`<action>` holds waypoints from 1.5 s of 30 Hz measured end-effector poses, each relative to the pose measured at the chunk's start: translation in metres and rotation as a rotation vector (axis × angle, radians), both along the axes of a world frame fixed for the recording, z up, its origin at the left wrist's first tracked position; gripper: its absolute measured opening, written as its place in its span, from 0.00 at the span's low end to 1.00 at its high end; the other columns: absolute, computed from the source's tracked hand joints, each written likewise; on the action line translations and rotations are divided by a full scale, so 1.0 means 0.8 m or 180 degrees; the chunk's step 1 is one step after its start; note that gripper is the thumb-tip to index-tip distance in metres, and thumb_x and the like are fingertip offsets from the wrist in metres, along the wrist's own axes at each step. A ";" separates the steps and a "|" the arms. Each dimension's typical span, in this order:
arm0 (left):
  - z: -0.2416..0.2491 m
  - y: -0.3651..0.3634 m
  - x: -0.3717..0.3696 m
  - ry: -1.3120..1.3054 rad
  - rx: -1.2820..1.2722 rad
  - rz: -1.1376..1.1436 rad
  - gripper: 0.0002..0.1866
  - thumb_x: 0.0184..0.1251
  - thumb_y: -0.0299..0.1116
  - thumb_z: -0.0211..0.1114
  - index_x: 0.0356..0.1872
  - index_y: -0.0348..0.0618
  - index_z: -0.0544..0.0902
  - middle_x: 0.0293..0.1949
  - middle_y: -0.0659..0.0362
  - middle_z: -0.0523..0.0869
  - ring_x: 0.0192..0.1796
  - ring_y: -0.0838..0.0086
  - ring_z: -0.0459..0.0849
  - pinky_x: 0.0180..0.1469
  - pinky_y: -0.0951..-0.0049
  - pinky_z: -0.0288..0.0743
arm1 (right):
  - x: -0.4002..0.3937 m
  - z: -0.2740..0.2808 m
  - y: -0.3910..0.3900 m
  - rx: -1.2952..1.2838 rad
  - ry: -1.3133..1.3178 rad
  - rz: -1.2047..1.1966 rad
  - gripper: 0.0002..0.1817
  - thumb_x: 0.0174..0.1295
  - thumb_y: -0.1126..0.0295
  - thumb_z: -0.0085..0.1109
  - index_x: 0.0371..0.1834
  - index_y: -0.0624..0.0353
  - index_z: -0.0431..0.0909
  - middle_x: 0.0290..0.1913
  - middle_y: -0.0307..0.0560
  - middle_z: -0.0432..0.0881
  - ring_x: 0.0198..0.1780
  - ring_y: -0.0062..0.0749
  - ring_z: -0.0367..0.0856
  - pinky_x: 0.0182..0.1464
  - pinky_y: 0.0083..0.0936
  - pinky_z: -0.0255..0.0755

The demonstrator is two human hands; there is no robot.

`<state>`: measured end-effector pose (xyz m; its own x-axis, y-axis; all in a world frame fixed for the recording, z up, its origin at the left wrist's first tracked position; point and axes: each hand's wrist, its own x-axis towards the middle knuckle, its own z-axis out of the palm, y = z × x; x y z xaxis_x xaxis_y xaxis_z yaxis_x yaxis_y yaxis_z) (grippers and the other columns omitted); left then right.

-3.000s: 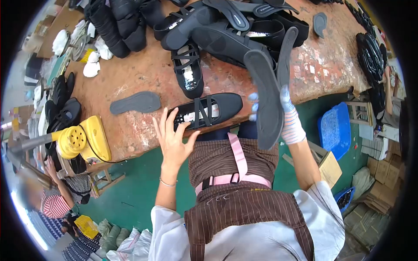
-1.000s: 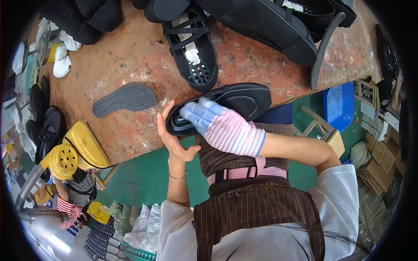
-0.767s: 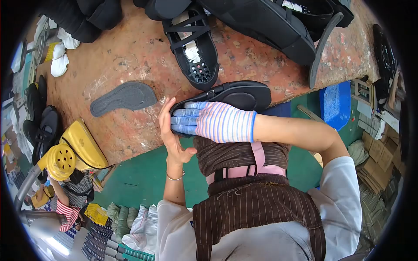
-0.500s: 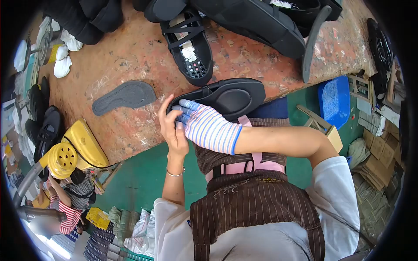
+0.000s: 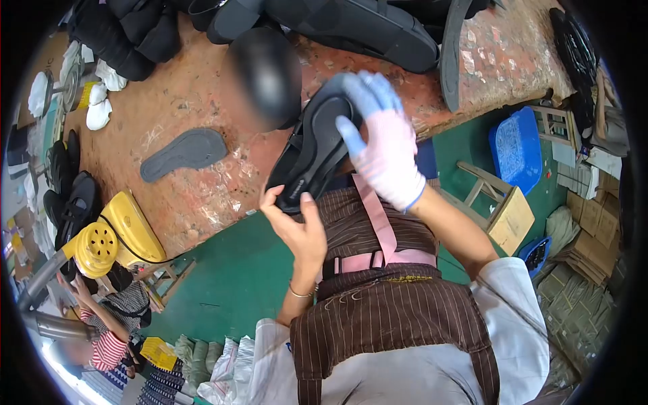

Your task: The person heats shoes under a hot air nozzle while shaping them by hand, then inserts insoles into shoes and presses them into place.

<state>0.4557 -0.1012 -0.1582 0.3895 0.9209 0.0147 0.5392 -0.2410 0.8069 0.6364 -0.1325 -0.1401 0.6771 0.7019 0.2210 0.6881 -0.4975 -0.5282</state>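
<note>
A black open shoe (image 5: 314, 138) is held slanted above the front edge of the worktable, its insole facing up. My left hand (image 5: 300, 226), bare with a bracelet at the wrist, grips its lower, narrower end between thumb and fingers. At the upper right side my right hand (image 5: 388, 145), in a striped glove, holds the rim; its thumb lies near the insole and its fingertips are slightly blurred. A grey sole-shaped piece (image 5: 183, 155) lies flat to the left. Behind the shoe is a blurred, rounded black object (image 5: 266, 77).
More black shoes (image 5: 364, 30) crowd the back of the worktable (image 5: 223, 182). A curved dark strip (image 5: 452, 61) stands near its right edge. A yellow lamp-like device (image 5: 98, 248) is at left, a blue basin (image 5: 516, 152) and wooden stool (image 5: 509, 223) at right. Another person (image 5: 108, 347) is lower left.
The held shoe has turned from lying sideways to a steep slant. My right hand has moved up and right to its upper end; my left has moved down and right to its lower end.
</note>
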 end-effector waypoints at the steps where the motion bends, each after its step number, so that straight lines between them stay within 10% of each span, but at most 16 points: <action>1: 0.004 -0.008 0.002 0.0147 0.0065 -0.0133 0.21 0.63 0.28 0.64 0.55 0.34 0.70 0.52 0.45 0.75 0.56 0.56 0.75 0.63 0.59 0.64 | 0.007 -0.009 0.004 0.0165 0.0314 -0.0075 0.34 0.55 0.64 0.67 0.67 0.56 0.69 0.56 0.54 0.79 0.62 0.51 0.74 0.65 0.43 0.68; 5: 0.010 -0.018 0.020 0.0105 -0.0452 -0.0484 0.26 0.60 0.22 0.61 0.60 0.31 0.68 0.59 0.40 0.74 0.63 0.50 0.73 0.66 0.58 0.63 | 0.033 -0.013 0.027 0.0947 0.1972 -0.0045 0.41 0.50 0.68 0.75 0.70 0.62 0.67 0.51 0.52 0.81 0.48 0.35 0.82 0.52 0.29 0.77; 8: -0.005 -0.012 0.049 0.0110 -0.0148 -0.0801 0.29 0.54 0.16 0.52 0.62 0.28 0.66 0.59 0.36 0.73 0.64 0.44 0.72 0.69 0.57 0.60 | 0.030 0.014 0.029 0.0739 0.1681 0.0405 0.43 0.48 0.70 0.75 0.70 0.63 0.67 0.44 0.48 0.81 0.39 0.23 0.77 0.45 0.24 0.76; 12: -0.010 -0.006 0.080 0.0268 -0.0331 -0.0757 0.25 0.53 0.20 0.58 0.55 0.28 0.68 0.52 0.37 0.71 0.56 0.39 0.73 0.61 0.51 0.66 | 0.023 0.042 0.003 0.0475 0.1282 0.1112 0.21 0.49 0.75 0.67 0.51 0.53 0.83 0.40 0.47 0.83 0.40 0.42 0.81 0.46 0.33 0.76; 14: -0.013 0.007 0.069 -0.0032 0.0018 -0.1352 0.27 0.53 0.27 0.68 0.52 0.28 0.67 0.50 0.38 0.71 0.55 0.41 0.74 0.55 0.53 0.70 | 0.006 0.080 -0.034 -0.0113 0.1012 0.1183 0.11 0.44 0.74 0.67 0.33 0.54 0.79 0.57 0.50 0.79 0.53 0.51 0.79 0.54 0.42 0.75; 19: -0.008 0.038 0.090 0.0449 0.0023 -0.0993 0.33 0.53 0.19 0.63 0.64 0.44 0.67 0.49 0.44 0.77 0.46 0.43 0.80 0.49 0.54 0.75 | -0.025 0.068 -0.104 -0.1235 0.1110 0.1624 0.29 0.40 0.68 0.69 0.50 0.63 0.76 0.66 0.64 0.71 0.70 0.49 0.69 0.78 0.54 0.43; 26: 0.009 0.078 0.119 0.0550 0.1861 -0.1978 0.29 0.39 0.13 0.64 0.48 0.46 0.84 0.66 0.49 0.71 0.65 0.52 0.73 0.59 0.62 0.75 | -0.042 0.034 -0.112 -0.1155 0.0691 0.1458 0.38 0.46 0.71 0.65 0.67 0.55 0.70 0.65 0.58 0.74 0.69 0.44 0.71 0.78 0.57 0.37; 45: 0.028 0.084 0.147 0.1073 0.0789 -0.2352 0.19 0.59 0.46 0.70 0.38 0.37 0.83 0.64 0.41 0.71 0.64 0.48 0.72 0.55 0.53 0.75 | -0.052 0.015 -0.100 -0.1159 0.0624 0.1376 0.42 0.44 0.70 0.67 0.70 0.47 0.70 0.70 0.55 0.69 0.74 0.42 0.64 0.78 0.58 0.35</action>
<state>0.5730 -0.0339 -0.1359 0.9095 0.4136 -0.0423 0.3759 -0.7745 0.5088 0.5951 -0.2123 -0.1284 0.3171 0.9300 -0.1859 0.7754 -0.3671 -0.5138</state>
